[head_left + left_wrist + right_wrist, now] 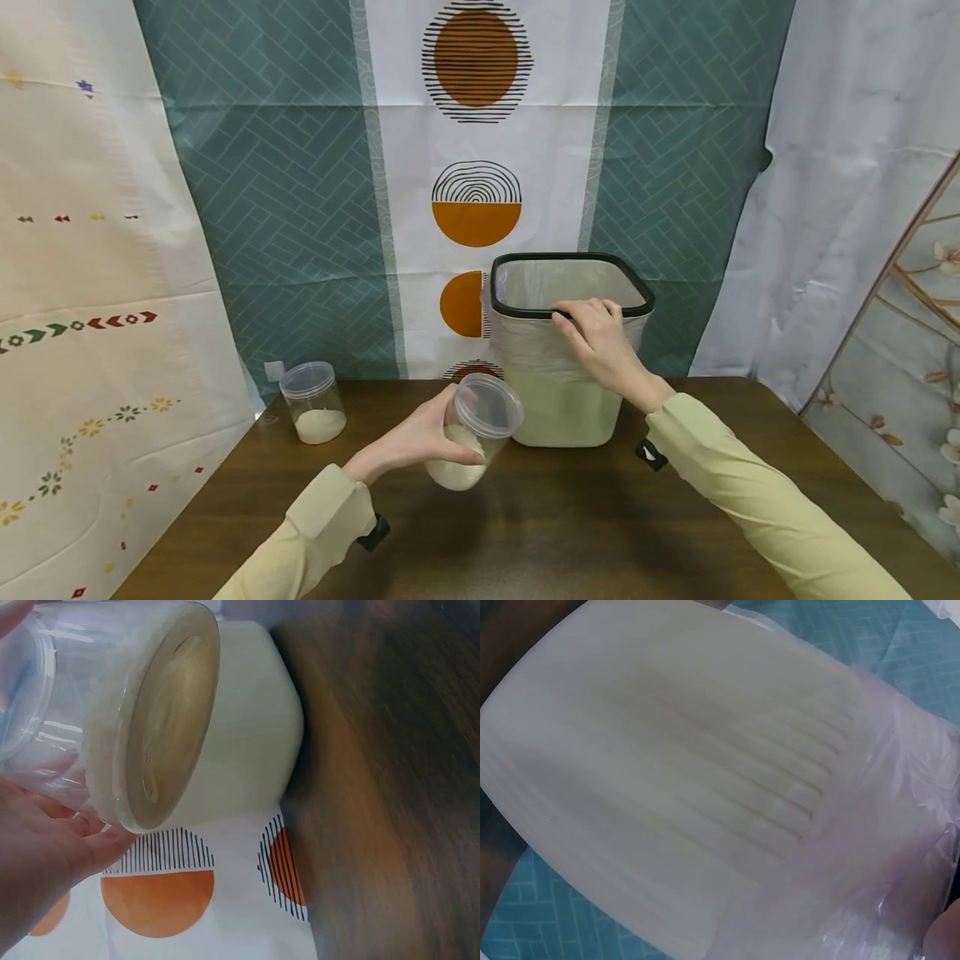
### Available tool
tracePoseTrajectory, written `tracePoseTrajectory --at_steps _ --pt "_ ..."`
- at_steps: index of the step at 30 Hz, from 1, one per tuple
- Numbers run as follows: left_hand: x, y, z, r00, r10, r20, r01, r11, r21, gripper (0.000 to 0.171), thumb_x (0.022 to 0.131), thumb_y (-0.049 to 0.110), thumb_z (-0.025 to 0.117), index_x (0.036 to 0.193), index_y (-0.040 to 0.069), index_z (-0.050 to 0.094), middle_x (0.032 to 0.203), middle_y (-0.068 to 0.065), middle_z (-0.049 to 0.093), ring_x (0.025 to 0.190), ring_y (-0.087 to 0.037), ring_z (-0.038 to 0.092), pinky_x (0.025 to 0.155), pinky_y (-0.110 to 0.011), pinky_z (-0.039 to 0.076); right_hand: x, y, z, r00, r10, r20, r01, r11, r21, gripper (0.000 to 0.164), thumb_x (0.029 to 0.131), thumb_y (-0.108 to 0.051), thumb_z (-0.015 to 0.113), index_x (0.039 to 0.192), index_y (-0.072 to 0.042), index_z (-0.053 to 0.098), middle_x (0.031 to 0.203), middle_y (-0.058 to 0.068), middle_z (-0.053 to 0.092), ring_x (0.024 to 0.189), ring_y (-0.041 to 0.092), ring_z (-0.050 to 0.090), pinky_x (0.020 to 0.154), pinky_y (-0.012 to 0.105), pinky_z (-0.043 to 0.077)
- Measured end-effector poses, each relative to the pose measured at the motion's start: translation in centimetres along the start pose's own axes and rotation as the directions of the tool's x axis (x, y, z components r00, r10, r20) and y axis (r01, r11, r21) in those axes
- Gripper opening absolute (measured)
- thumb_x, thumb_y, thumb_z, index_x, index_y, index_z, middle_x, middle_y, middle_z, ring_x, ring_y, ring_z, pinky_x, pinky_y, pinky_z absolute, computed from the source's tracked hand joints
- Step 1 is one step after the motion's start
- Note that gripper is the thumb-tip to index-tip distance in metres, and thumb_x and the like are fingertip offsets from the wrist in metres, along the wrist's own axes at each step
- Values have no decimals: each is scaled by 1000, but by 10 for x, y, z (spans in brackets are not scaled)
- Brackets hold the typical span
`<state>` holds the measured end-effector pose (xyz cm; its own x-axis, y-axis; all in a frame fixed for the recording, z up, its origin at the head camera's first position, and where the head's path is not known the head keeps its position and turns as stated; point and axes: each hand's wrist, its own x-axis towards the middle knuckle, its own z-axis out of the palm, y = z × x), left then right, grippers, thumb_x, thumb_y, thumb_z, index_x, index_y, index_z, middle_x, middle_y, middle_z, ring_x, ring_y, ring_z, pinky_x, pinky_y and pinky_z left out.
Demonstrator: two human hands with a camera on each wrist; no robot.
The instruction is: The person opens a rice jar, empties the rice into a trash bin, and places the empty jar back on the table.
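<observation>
My left hand [416, 442] holds a clear plastic jar [486, 423] tilted above the table, its lidded top leaning right toward the bin. White grains [105, 742], like rice, lie in the bottom part of the jar. Behind it stands a pale green trash bin [562, 417] with a black rim [525, 313] and a thin see-through liner [525, 346] folded over its outside. My right hand [606, 354] grips the front of that rim, fingers over the edge and thumb on the near side. Ribs [787, 780] on the bin's side show in the right wrist view.
A second lidded clear jar [320, 425] with white grains stands at the table's back left. The brown wooden table [525, 542] ends at a patterned curtain [285, 167] behind the bin. White cloths [112, 333] hang at both sides.
</observation>
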<state>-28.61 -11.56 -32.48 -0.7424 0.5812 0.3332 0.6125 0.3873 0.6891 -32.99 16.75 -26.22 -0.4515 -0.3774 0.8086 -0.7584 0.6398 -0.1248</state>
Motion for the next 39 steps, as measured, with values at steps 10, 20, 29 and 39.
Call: tracePoseTrajectory --at_steps 10,20,29,39 --pt "5 5 2 999 -13 32 13 1000 -22 79 63 32 82 126 15 38 111 3 50 99 -15 47 82 -37 38 5 -6 7 1000 9 21 -9 1000 25 48 97 -41 33 110 -3 59 104 7 59 94 22 48 89 45 20" --pt "15 13 4 1000 -12 14 11 999 33 70 61 35 82 115 16 43 102 3 53 91 -13 50 77 -34 41 9 -9 13 1000 -11 5 11 999 46 46 97 -40 34 108 -3 60 102 7 60 92 21 49 87 45 21" --pt "28 22 4 999 7 47 -7 1000 -10 79 62 33 82 127 19 38 109 5 52 96 -12 49 81 -35 39 12 -10 11 999 -14 37 12 998 61 43 98 -36 35 109 -2 60 101 7 60 91 21 49 88 46 21" --pt "41 28 6 997 35 74 -35 999 -1 78 64 32 81 128 19 38 110 5 51 97 -11 49 81 -34 39 15 -8 3 991 -34 129 19 993 121 39 98 -29 37 114 0 58 109 9 59 100 23 48 91 45 19"
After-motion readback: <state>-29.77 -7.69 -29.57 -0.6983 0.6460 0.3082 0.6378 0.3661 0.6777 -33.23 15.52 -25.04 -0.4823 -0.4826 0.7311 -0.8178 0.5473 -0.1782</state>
